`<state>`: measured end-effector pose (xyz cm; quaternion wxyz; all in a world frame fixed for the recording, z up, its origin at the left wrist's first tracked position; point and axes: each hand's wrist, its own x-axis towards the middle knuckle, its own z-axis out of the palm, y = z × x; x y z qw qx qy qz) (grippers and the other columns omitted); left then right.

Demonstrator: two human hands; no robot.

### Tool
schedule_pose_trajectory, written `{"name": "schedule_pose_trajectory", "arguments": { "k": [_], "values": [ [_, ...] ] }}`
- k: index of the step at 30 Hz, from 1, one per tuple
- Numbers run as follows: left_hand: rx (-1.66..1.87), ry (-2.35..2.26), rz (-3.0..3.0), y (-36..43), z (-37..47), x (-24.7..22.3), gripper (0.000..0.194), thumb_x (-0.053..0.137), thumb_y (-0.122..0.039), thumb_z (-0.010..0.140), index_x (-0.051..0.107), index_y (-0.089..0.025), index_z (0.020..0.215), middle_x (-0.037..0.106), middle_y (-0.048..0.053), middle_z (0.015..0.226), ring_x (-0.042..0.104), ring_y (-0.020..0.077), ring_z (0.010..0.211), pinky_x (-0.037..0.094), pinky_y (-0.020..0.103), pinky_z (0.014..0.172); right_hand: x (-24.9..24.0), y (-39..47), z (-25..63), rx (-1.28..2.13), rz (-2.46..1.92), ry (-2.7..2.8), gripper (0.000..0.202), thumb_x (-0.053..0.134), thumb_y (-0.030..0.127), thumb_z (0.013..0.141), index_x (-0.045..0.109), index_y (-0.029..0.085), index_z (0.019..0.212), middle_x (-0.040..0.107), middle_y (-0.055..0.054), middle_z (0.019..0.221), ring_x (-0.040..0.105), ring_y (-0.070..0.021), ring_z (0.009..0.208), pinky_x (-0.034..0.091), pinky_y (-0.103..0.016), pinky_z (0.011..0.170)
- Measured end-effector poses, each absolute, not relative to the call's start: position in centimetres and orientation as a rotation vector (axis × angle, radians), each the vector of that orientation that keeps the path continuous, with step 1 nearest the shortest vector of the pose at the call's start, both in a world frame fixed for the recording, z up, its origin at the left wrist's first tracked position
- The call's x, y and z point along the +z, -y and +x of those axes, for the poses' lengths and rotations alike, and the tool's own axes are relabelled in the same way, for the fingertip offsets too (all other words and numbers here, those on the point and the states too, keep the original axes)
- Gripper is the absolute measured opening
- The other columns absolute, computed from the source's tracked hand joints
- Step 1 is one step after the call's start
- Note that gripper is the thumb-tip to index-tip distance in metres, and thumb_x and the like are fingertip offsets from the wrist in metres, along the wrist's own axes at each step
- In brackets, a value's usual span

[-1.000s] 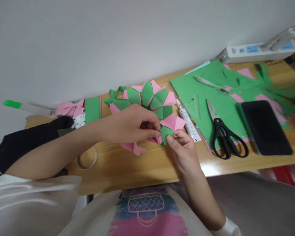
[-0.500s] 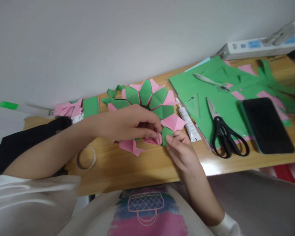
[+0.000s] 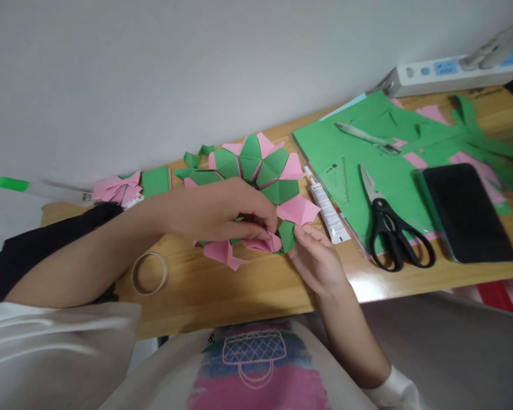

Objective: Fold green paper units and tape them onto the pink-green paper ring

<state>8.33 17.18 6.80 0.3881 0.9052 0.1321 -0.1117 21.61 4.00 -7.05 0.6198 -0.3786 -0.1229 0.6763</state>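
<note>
Your folded paper ring (image 3: 273, 168), built of alternating green and pink units, lies on the worktop (image 3: 222, 296) left of its middle, between the back edge along the wall and the front edge near you. Your left hand (image 3: 233, 208) reaches across the ring from the left and hides part of it; its thumb and forefinger are pinched together at a pink flap on the side nearest you. Your right hand (image 3: 320, 259) comes from the front edge, its thumb and fingers clamped on the green unit just beside that flap.

Just right of the ring you have a glue tube (image 3: 330, 210), its nozzle towards the back edge. Beyond it, green paper sheets (image 3: 354, 188) carry a clear set square (image 3: 337, 179), a pen (image 3: 367, 138) and open black-handled scissors (image 3: 389, 228), whose handles point to the front edge. A smartphone (image 3: 468, 213) lies right of the scissors, with loose green strips (image 3: 470, 128) behind it. A power strip (image 3: 457, 74) sits at the back right corner.

On your left, a roll of tape (image 3: 147, 292) lies near the front edge, and a stack of green paper (image 3: 156, 181) lies by the back edge, beside pink folded pieces (image 3: 117, 187).
</note>
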Motion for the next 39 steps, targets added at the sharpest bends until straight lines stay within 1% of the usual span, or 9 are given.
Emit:
{"name": "schedule_pose_trajectory", "arguments": {
  "k": [3, 6, 12, 19, 25, 30, 33, 36, 39],
  "values": [
    [-0.281, -0.33, 2.318, -17.16, 8.32, 6.87, 0.015, 0.057, -0.009, 0.089, 0.07, -0.012, 0.084, 0.068, -0.001, 0.072, 0.057, 0.0066, 0.064, 0.039, 0.016, 0.061, -6.85, -4.02, 21.63, 1.576, -0.859, 0.293, 0.029, 0.084, 0.048, 0.065, 0.067, 0.025, 0.067, 0.065, 0.005, 0.063, 0.054, -0.0143, 0.059, 0.047, -0.032, 0.064],
    [-0.296, -0.367, 2.31, -17.22, 8.28, 6.8, 0.013, 0.058, -0.01, 0.089, 0.069, -0.013, 0.083, 0.069, -0.002, 0.073, 0.057, 0.0063, 0.064, 0.039, 0.016, 0.06, -6.54, -4.09, 21.61, 1.573, -0.847, 0.301, 0.033, 0.085, 0.05, 0.063, 0.064, 0.025, 0.062, 0.059, 0.006, 0.057, 0.05, -0.0128, 0.055, 0.045, -0.03, 0.06],
    [-0.364, -0.452, 2.247, -17.45, 8.34, 6.88, 0.016, 0.056, -0.019, 0.09, 0.069, -0.017, 0.082, 0.069, -0.002, 0.073, 0.059, 0.0084, 0.064, 0.04, 0.017, 0.059, -6.02, -4.2, 21.49, 1.558, -0.844, 0.314, 0.036, 0.086, 0.05, 0.06, 0.063, 0.023, 0.06, 0.056, 0.006, 0.056, 0.048, -0.011, 0.054, 0.043, -0.027, 0.057],
    [-0.458, -0.581, 2.224, -17.59, 8.76, 7.27, 0.015, 0.057, -0.023, 0.088, 0.07, -0.019, 0.081, 0.069, -0.005, 0.07, 0.057, 0.0076, 0.057, 0.037, 0.017, 0.054, -6.45, -4.13, 21.2, 1.525, -0.835, 0.309, 0.036, 0.086, 0.048, 0.062, 0.061, 0.023, 0.057, 0.043, 0.009, 0.049, 0.034, -0.0083, 0.048, 0.034, -0.025, 0.053],
    [-0.482, -0.508, 2.243, -17.67, 8.99, 7.38, 0.015, 0.055, -0.02, 0.088, 0.07, -0.019, 0.084, 0.07, -0.004, 0.073, 0.06, 0.0086, 0.061, 0.037, 0.017, 0.054, -6.47, -4.05, 21.26, 1.542, -0.829, 0.287, 0.038, 0.086, 0.049, 0.061, 0.06, 0.023, 0.055, 0.048, 0.008, 0.051, 0.037, -0.0093, 0.051, 0.034, -0.026, 0.054],
    [-0.464, -0.445, 2.26, -17.83, 8.93, 7.17, 0.016, 0.056, -0.017, 0.088, 0.071, -0.019, 0.082, 0.071, -0.004, 0.073, 0.059, 0.0083, 0.062, 0.038, 0.019, 0.056, -6.59, -3.97, 21.28, 1.544, -0.841, 0.274, 0.038, 0.087, 0.049, 0.06, 0.06, 0.023, 0.054, 0.04, 0.009, 0.046, 0.031, -0.0089, 0.048, 0.028, -0.025, 0.049],
    [-0.45, -0.435, 2.277, -17.93, 8.96, 7.07, 0.018, 0.056, -0.013, 0.086, 0.073, -0.019, 0.083, 0.071, -0.004, 0.074, 0.06, 0.0085, 0.063, 0.038, 0.019, 0.057, -6.6, -3.96, 21.2, 1.534, -0.851, 0.272, 0.039, 0.087, 0.05, 0.059, 0.058, 0.023, 0.053, 0.039, 0.008, 0.047, 0.032, -0.0091, 0.049, 0.026, -0.024, 0.048],
    [-0.439, -0.438, 2.275, -17.98, 9.07, 7.02, 0.016, 0.058, -0.014, 0.085, 0.072, -0.02, 0.078, 0.07, -0.005, 0.069, 0.059, 0.0083, 0.059, 0.035, 0.018, 0.053, -6.46, -4.01, 21.08, 1.516, -0.86, 0.28, 0.044, 0.086, 0.051, 0.059, 0.055, 0.023, 0.05, 0.04, 0.008, 0.048, 0.035, -0.0093, 0.051, 0.027, -0.024, 0.048],
    [-0.457, -0.433, 2.269, -17.94, 9.18, 7.07, 0.018, 0.058, -0.017, 0.087, 0.07, -0.019, 0.073, 0.067, -0.005, 0.065, 0.056, 0.007, 0.055, 0.034, 0.017, 0.051, -6.36, -4.01, 20.98, 1.491, -0.881, 0.305, 0.048, 0.085, 0.053, 0.059, 0.051, 0.022, 0.049, 0.038, 0.008, 0.049, 0.033, -0.0091, 0.05, 0.028, -0.024, 0.048]
  ]
}}
